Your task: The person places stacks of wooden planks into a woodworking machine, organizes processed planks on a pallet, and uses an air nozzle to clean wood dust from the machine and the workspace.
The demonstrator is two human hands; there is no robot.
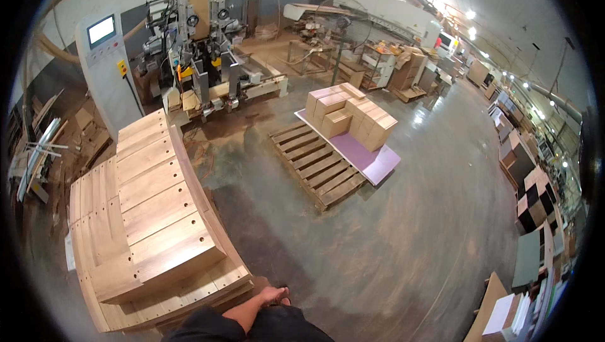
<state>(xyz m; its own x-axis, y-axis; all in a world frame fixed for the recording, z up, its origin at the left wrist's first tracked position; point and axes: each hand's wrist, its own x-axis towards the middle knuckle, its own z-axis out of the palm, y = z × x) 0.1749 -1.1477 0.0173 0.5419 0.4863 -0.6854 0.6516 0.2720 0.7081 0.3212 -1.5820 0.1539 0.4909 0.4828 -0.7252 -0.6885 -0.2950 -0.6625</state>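
Close to my body at the lower edge, my left hand (271, 295) reaches in from a dark sleeve, its fingers bent inward. What they hold, if anything, is too small to make out. Only a sliver of my right hand (286, 300) shows, right beside the left one, and its fingers are mostly hidden. Just left of my hands stands a large stack of light wooden boards (157, 209), with dark round holes along the ends of the upper pieces. Neither hand visibly touches this stack.
Ahead, a slatted wooden pallet (318, 168) carries a purple sheet (378, 164) with stacked wooden blocks (350, 112). A machine (201, 58) and its control cabinet (110, 71) stand at the far left. Panels and boxes (535, 203) line the right side.
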